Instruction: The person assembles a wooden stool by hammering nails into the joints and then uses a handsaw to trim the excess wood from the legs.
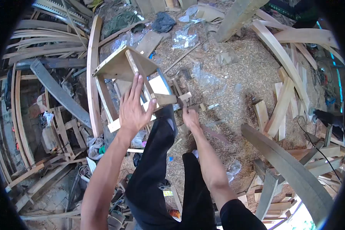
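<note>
A wooden frame (131, 64), like a stool or small box with a panel on top, is tilted against the raised black-trousered leg. Flat on its near side lies my left hand (134, 109), fingers stretched along a rail and thumb apart. To the right, my right hand (191, 117) is closed around something beside the frame's corner, probably a tool handle, mostly hidden by the fingers. A small pale wood block (185, 96) shows just above that hand, near the end of a short wooden piece (165, 99) of the frame.
Wood shavings (226, 88) cover the floor. Long curved boards (94, 73) stand at the left, and more planks (283, 99) lie at the right. A thick curved beam (291, 168) reaches in at lower right. Plastic scraps (184, 38) lie ahead, and a person's dark-clothed limb (327, 118) shows far right.
</note>
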Action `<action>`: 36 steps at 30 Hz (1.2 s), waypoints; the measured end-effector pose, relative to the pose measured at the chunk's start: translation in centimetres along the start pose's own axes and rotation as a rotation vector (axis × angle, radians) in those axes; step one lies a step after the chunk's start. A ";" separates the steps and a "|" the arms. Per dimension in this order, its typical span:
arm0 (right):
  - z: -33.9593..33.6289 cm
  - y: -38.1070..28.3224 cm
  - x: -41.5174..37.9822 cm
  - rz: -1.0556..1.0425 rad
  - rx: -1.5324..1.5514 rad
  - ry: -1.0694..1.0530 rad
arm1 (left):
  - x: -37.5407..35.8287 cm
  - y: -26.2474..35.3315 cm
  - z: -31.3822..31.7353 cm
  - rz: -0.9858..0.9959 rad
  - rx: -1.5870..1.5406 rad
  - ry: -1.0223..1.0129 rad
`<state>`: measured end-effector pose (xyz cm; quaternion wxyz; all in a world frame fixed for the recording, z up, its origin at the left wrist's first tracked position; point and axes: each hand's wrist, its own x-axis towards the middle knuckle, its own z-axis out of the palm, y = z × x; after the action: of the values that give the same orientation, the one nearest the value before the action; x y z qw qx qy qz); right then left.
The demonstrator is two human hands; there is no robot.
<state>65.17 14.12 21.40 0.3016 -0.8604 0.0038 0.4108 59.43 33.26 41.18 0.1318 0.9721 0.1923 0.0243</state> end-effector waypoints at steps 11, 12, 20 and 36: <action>-5.6 2.8 -13.6 0.002 -0.032 0.032 | -0.3 -0.1 -0.5 -0.009 -0.004 -0.011; -5.4 2.6 -13.1 -0.011 -0.036 0.030 | -0.2 0.1 -0.6 -0.017 0.000 -0.001; 1.3 -0.6 -3.9 -0.058 -0.008 0.100 | -1.5 0.3 -0.7 -0.052 -0.042 0.001; -0.9 -2.3 -3.5 -0.149 -0.088 0.109 | -0.6 0.2 -0.4 -0.029 -0.035 0.005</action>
<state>64.04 14.69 25.48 0.2925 -0.8917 -0.0619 0.3397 58.93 32.96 41.66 0.1487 0.9667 0.2063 0.0283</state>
